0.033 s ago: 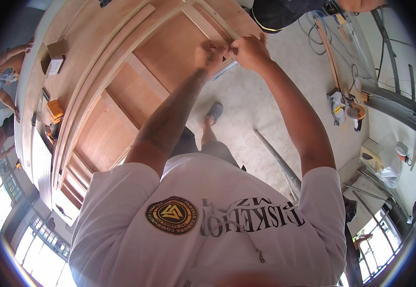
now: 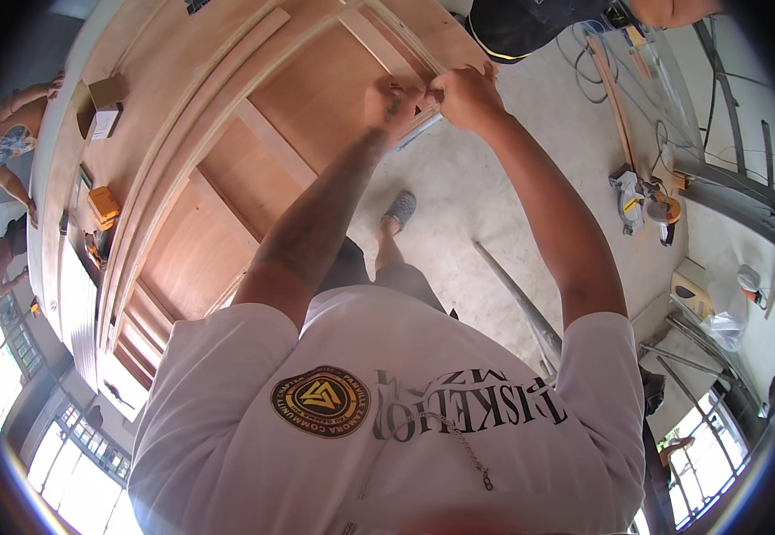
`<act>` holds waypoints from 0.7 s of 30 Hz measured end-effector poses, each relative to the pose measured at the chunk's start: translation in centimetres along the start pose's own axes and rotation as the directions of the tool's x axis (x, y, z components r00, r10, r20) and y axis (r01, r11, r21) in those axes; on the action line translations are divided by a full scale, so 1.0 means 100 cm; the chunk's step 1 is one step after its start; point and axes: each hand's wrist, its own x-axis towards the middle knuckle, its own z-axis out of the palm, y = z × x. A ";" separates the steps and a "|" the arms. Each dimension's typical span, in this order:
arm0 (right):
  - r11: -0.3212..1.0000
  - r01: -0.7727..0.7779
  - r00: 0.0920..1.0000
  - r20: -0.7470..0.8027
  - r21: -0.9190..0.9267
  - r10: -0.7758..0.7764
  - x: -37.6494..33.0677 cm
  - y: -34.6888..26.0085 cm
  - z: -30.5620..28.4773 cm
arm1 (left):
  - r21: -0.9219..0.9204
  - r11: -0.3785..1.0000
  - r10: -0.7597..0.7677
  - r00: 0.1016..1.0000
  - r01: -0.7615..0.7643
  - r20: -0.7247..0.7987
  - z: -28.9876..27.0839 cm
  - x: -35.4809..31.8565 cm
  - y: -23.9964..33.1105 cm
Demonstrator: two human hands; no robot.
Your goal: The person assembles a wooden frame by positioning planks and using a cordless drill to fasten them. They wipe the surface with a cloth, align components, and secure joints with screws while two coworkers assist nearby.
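Note:
Both my arms reach forward to the near corner of a large wooden frame backed with reddish plywood (image 2: 303, 107). My left hand (image 2: 390, 102) is closed, its knuckles up, at the frame's edge strip (image 2: 405, 40). Right beside it, my right hand (image 2: 466, 96) is closed too, thumb and fingers pinched near the left fingertips. What lies between the fingers is hidden or too small to name. Just below the hands a thin pale bluish strip (image 2: 419, 132) shows against the floor.
An open cardboard box (image 2: 100, 107) and a yellow tool (image 2: 102, 205) rest on the boards at left. Two people are at the left edge; another in dark clothing (image 2: 517, 27) is at the top. A power saw (image 2: 664, 209), cables and a metal tube (image 2: 517, 294) lie on the floor.

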 end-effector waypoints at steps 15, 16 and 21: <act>0.997 0.069 0.998 0.012 0.022 -0.069 0.013 0.014 0.006 | 0.046 0.998 -0.038 0.989 0.032 0.140 -0.008 0.019 -0.012; 0.997 0.074 0.997 0.011 0.035 -0.075 0.013 0.013 0.005 | 0.051 0.996 -0.076 0.987 0.069 0.143 -0.008 0.020 -0.011; 0.997 0.065 0.994 0.089 0.046 -0.069 0.022 0.013 -0.005 | 0.052 0.997 0.053 0.996 -0.057 0.077 -0.007 0.016 -0.003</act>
